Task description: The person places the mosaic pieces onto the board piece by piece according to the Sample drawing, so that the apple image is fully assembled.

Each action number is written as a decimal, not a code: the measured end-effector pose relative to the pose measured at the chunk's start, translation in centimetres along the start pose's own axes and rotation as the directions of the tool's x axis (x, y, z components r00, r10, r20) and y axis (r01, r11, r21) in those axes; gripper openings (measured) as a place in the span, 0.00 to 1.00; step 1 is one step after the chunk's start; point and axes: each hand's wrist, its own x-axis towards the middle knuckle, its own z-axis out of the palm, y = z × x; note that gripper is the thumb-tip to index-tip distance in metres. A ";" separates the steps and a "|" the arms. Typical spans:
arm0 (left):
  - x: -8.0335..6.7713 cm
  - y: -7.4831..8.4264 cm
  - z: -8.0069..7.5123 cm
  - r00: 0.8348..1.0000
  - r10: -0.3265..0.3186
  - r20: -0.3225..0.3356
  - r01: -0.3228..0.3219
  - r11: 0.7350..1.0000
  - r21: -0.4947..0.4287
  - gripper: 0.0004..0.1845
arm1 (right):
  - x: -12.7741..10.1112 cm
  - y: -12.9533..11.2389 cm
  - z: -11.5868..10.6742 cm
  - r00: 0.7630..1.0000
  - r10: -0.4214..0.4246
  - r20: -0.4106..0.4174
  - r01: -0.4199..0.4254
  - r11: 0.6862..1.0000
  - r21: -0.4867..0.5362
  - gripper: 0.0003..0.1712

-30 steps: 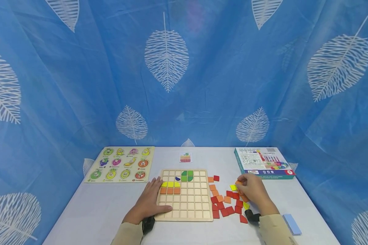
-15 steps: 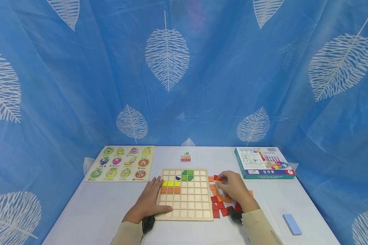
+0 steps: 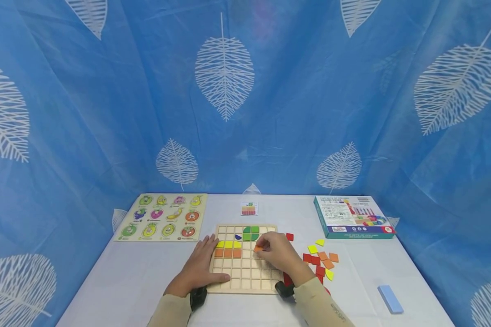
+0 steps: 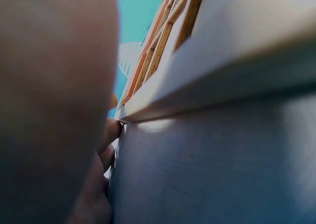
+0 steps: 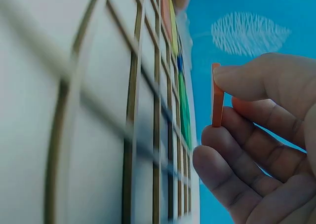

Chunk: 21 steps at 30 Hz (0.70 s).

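A wooden grid board (image 3: 245,274) lies on the table. Yellow pieces (image 3: 228,244) sit in one row at its left, with orange tiles (image 3: 228,253) just below. Green pieces (image 3: 251,233) and a small blue piece (image 3: 238,237) fill cells near the top. My left hand (image 3: 198,264) rests along the board's left edge, fingers extended and thumb across the lower left corner. Between thumb and fingers, my right hand (image 3: 280,253) pinches an orange square tile (image 5: 217,95) over the board, below and right of the green pieces. The right wrist view shows the tile edge-on, raised above the grid.
Loose red (image 3: 319,270), yellow (image 3: 313,249) and orange tiles (image 3: 333,257) are scattered right of the board. A small pattern card (image 3: 249,208) lies behind it. A fruit puzzle board (image 3: 161,218) is at back left, a box (image 3: 353,217) at back right, a blue block (image 3: 390,299) at front right.
My right hand has moved left from the loose tiles to over the board, carrying the orange tile. The left hand has stayed on the board's edge.
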 end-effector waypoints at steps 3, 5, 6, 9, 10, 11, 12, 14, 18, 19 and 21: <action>-0.2 0.1 0.0 1.000 0.005 -0.003 -0.005 1.000 0.002 0.68 | 0.2 -0.9 1.0 0.999 -0.038 0.031 0.038 0.999 0.006 0.08; -0.2 0.1 0.0 1.000 0.010 -0.008 -0.010 1.000 0.004 0.67 | 0.4 -1.4 1.6 0.997 -0.058 0.051 0.057 0.998 0.011 0.08; -0.1 0.1 0.0 1.000 0.016 -0.014 -0.016 1.000 0.002 0.67 | 0.5 -1.7 1.9 0.996 -0.070 0.060 0.069 0.998 0.015 0.07; -0.2 0.1 0.0 1.000 0.023 -0.015 -0.023 1.000 0.010 0.67 | 0.7 -2.5 2.8 0.992 -0.081 0.094 0.080 0.997 0.019 0.07; -0.2 0.1 0.0 1.000 0.026 -0.016 -0.026 1.000 0.014 0.67 | 0.7 -2.7 3.2 0.991 -0.089 0.103 0.087 0.996 0.018 0.07; -0.2 0.1 0.0 0.999 0.029 -0.018 -0.029 0.999 0.014 0.67 | 0.8 -3.0 3.4 0.989 -0.095 0.112 0.094 0.995 0.016 0.06; -0.3 0.1 0.0 0.999 0.033 -0.021 -0.033 0.999 0.014 0.67 | 0.9 -3.2 3.7 0.987 -0.106 0.119 0.104 0.994 0.015 0.06; -0.3 0.1 0.0 0.999 0.034 -0.019 -0.034 0.999 0.021 0.67 | 1.0 -3.5 4.3 0.984 -0.120 0.134 0.120 0.993 0.009 0.06; -0.3 0.1 -0.1 1.000 0.031 -0.006 -0.031 0.999 0.023 0.68 | 1.3 -3.8 5.1 0.977 -0.149 0.149 0.151 0.988 -0.004 0.06; -0.3 0.1 -0.2 0.999 0.037 -0.007 -0.037 0.999 0.021 0.68 | 1.3 -3.8 5.3 0.977 -0.151 0.151 0.154 0.988 -0.013 0.07; -0.2 0.2 -0.3 0.999 0.047 -0.010 -0.046 0.999 0.019 0.68 | 1.5 -4.0 5.6 0.977 -0.152 0.148 0.158 0.987 -0.025 0.07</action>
